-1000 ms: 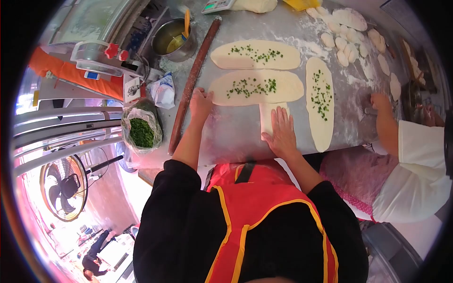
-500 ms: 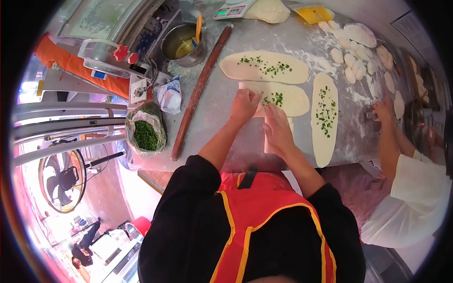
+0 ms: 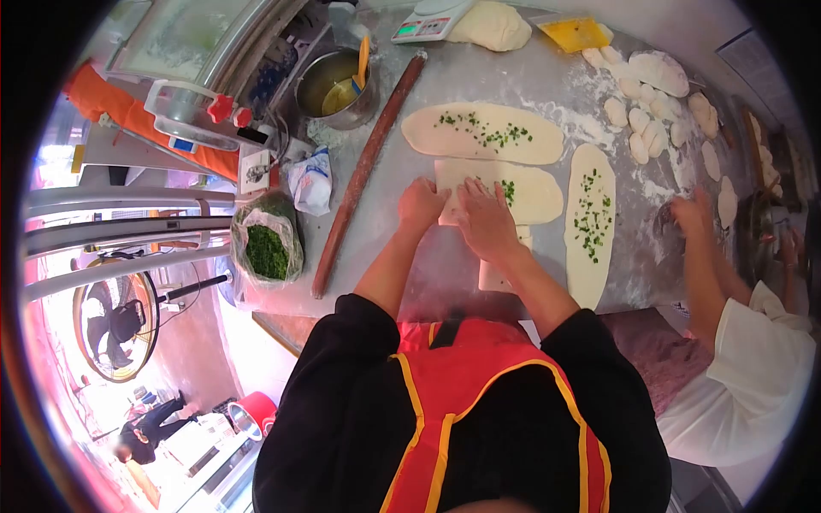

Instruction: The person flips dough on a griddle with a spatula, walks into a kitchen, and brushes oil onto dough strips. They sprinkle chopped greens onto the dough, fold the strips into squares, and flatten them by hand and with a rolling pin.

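Note:
A flattened dough sheet (image 3: 540, 190) lies in front of me, its left end straight-edged, with chopped green onion (image 3: 508, 190) partly hidden under my hand. My left hand (image 3: 422, 203) is closed at that left end, its curled fingers on the dough's edge. Flat on the same sheet rests my right hand (image 3: 483, 214), fingers stretched out and slightly apart. Beneath my right forearm a smaller dough piece (image 3: 496, 278) shows in part. Behind is a longer dough oval (image 3: 428, 128) sprinkled with green onion; another dough strip (image 3: 590, 265) with green onion lies to the right.
On the left are a long rolling pin (image 3: 363, 184), a bag of chopped greens (image 3: 267, 252) and a metal pot (image 3: 335, 90) with a brush. A scale (image 3: 432, 21) and dough lump (image 3: 492, 26) stand at the back. Small dough pieces (image 3: 646, 128) and a co-worker's hand (image 3: 691, 212) are right.
My left hand has shifted left to the sheet's end. My right hand has moved left and now lies flat over part of the green onion. The co-worker's hand has moved slightly.

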Demonstrator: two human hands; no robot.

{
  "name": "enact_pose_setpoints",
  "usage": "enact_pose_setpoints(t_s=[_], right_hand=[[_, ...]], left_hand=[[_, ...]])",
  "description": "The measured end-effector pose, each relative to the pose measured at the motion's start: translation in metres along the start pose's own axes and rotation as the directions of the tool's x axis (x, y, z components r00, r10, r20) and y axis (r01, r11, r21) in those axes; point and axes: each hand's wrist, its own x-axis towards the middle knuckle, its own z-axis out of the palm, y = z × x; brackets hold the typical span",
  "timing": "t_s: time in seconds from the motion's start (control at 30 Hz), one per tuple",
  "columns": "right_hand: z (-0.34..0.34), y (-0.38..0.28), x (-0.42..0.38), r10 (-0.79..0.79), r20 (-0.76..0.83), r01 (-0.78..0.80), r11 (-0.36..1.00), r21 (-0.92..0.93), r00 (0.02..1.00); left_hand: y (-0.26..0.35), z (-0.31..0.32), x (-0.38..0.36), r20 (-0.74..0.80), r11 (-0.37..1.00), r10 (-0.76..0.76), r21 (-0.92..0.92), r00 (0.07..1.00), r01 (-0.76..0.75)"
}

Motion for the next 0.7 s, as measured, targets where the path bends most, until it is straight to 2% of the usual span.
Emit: enact_pose_setpoints(t_s=[0.07, 0.1, 0.13, 0.17, 0.23, 0.27, 0.37, 0.43, 0.47, 0.53, 0.57, 0.63, 0.67, 0.7], right_hand=[[-0.009, 0.004, 0.000, 0.011, -0.115, 0.006, 0.990, 0.141, 0.993], [-0.006, 0.003, -0.001, 0.119, -0.100, -0.071, 0.919, 0.388, 0.988], [-0.001, 0.001, 0.003, 0.223, -0.062, -0.141, 0.781, 0.609, 0.973], [0.005, 0.002, 0.006, 0.317, -0.002, -0.193, 0.584, 0.789, 0.949], [0.028, 0.014, 0.014, 0.441, 0.193, -0.345, 0.296, 0.891, 0.877], [0.034, 0.019, 0.018, 0.475, 0.294, -0.400, 0.138, 0.906, 0.829], [-0.001, 0.022, 0.014, 0.455, 0.338, -0.371, -0.018, 0.928, 0.824], [-0.029, 0.026, 0.010, 0.507, 0.297, -0.410, 0.125, 0.903, 0.809], [-0.037, 0.030, 0.007, 0.530, 0.274, -0.429, 0.194, 0.882, 0.803], [-0.025, 0.045, 0.001, 0.562, 0.212, -0.395, 0.226, 0.890, 0.799], [-0.020, 0.051, -0.002, 0.578, 0.181, -0.380, 0.243, 0.893, 0.796], [-0.020, 0.059, -0.005, 0.607, 0.124, -0.435, 0.399, 0.807, 0.785], [-0.022, 0.058, -0.006, 0.617, 0.096, -0.462, 0.468, 0.753, 0.781], [-0.024, 0.057, -0.006, 0.629, 0.087, -0.464, 0.466, 0.754, 0.773]], left_hand=[[0.003, 0.001, 0.003, 0.022, 0.999, -0.024, -0.036, 0.999, 0.025], [0.004, 0.002, -0.001, 0.014, 0.997, -0.033, -0.071, 0.999, 0.034], [0.005, 0.003, -0.003, 0.006, 0.994, -0.039, -0.102, 0.999, 0.039], [0.006, 0.006, -0.003, -0.014, 0.991, 0.003, -0.135, 1.000, -0.005], [0.007, 0.012, -0.004, -0.060, 0.975, 0.089, -0.197, 0.994, -0.099], [0.013, 0.010, -0.006, -0.024, 0.944, 0.110, -0.310, 0.994, -0.112], [0.041, 0.001, -0.025, 0.117, 0.754, 0.181, -0.653, 0.976, -0.061], [0.057, -0.001, -0.032, 0.225, 0.528, 0.265, -0.848, 0.938, 0.054], [0.058, 0.004, -0.032, 0.120, 0.648, 0.280, -0.755, 0.952, -0.096], [0.057, 0.014, -0.031, -0.075, 0.814, 0.363, -0.459, 0.929, -0.355], [0.053, 0.023, -0.030, -0.121, 0.812, 0.442, -0.367, 0.889, -0.454], [0.042, 0.039, -0.027, -0.190, 0.763, 0.598, -0.162, 0.779, -0.625], [0.041, 0.042, -0.029, -0.205, 0.751, 0.616, -0.137, 0.760, -0.646], [0.041, 0.047, -0.032, -0.218, 0.738, 0.636, -0.111, 0.741, -0.666]])
